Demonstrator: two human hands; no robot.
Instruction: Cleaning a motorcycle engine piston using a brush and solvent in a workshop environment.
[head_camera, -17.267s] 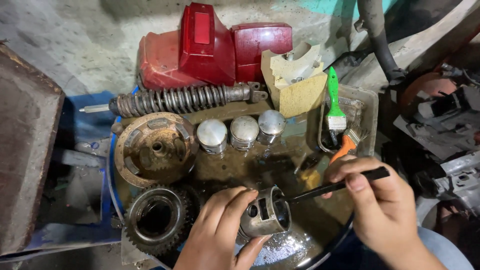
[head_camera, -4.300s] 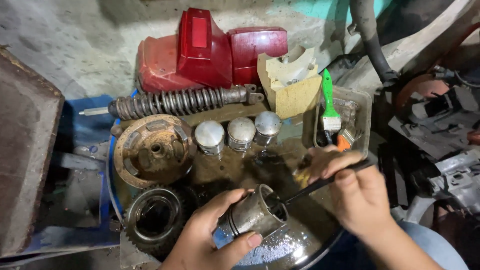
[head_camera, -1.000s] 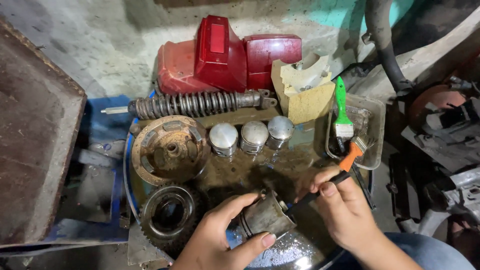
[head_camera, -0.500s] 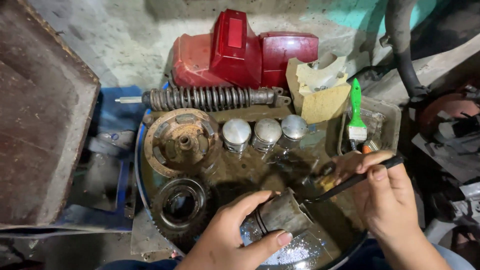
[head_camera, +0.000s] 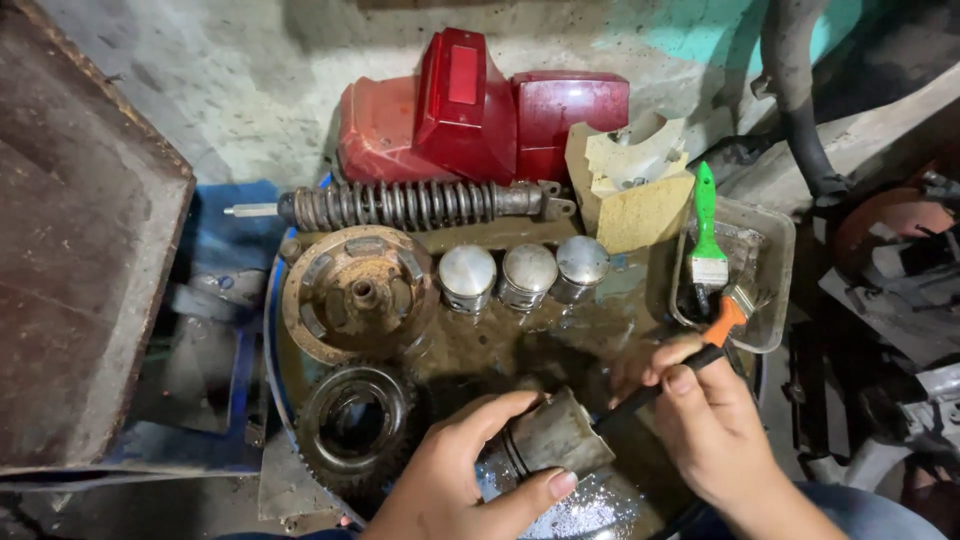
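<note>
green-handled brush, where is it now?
Head view, upper right: the green-handled flat brush rests in the clear plastic tray, right of the three metal pistons, above the right hand.

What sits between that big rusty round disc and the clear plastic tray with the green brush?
In the head view, three metal pistons stand in a row between the rusty disc and the plastic tray, on the wet, dirty basin.

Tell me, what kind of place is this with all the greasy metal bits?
Probably a motorbike repair workshop. A coil spring shock absorber, three pistons and a toothed gear lie around an oily basin, and the left hand holds another piston.
</note>
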